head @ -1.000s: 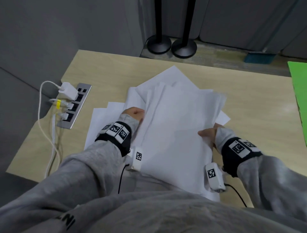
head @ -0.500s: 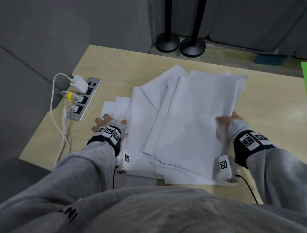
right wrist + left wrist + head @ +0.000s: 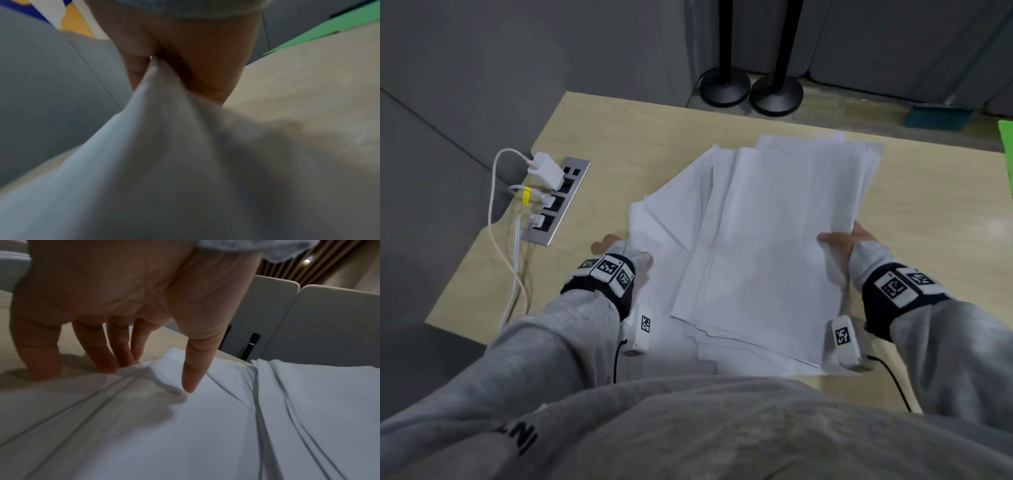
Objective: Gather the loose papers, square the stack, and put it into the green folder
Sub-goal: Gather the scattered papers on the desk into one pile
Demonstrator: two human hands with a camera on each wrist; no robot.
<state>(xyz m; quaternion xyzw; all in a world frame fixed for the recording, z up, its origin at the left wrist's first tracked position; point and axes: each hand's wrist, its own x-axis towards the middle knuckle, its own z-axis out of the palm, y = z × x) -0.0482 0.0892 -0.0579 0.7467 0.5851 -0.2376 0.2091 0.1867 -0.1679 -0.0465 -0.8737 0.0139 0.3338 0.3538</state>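
Several white papers (image 3: 774, 240) lie fanned in a loose pile on the wooden table (image 3: 619, 130). My right hand (image 3: 835, 238) pinches the upper bundle at its right edge, thumb on top. In the right wrist view the papers (image 3: 164, 146) run into that hand's (image 3: 154, 65) pinch. My left hand (image 3: 609, 245) rests at the left edge of the lower sheets. In the left wrist view my left hand (image 3: 152, 378) has straight fingers (image 3: 115, 356) touching the papers (image 3: 205, 426), thumb pressing on top. The green folder (image 3: 1007, 137) shows only as a strip at the far right, also the green folder (image 3: 329, 29).
A grey power strip (image 3: 558, 202) with a white charger (image 3: 546, 173) and cables sits near the table's left edge. Two black stand bases (image 3: 753, 92) are on the floor behind the table. Bare tabletop lies between the papers and the folder.
The right hand has carried the upper bundle right and away from me. The left hand came out from the pile to its left edge, and the far-left sheets are drawn in under the pile.
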